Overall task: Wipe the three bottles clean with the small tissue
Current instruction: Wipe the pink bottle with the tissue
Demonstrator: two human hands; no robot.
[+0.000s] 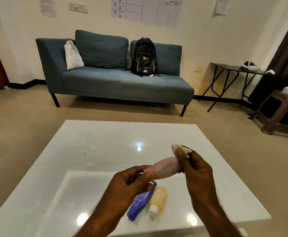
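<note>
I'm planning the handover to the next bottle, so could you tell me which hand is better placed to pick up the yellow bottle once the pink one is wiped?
Probably the left hand: it hovers almost directly above the yellow bottle on the white table, holding the pink bottle only by one end. The right hand holds the tissue.

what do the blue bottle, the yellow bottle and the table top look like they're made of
Blue bottle: likely opaque plastic with a slight sheen and printed label. Yellow bottle: probably translucent plastic, since the colour glows through, with a white cap that looks like matte plastic. Table top: glossy white, glass or lacquer, judging by its sharp lamp reflections.
</note>
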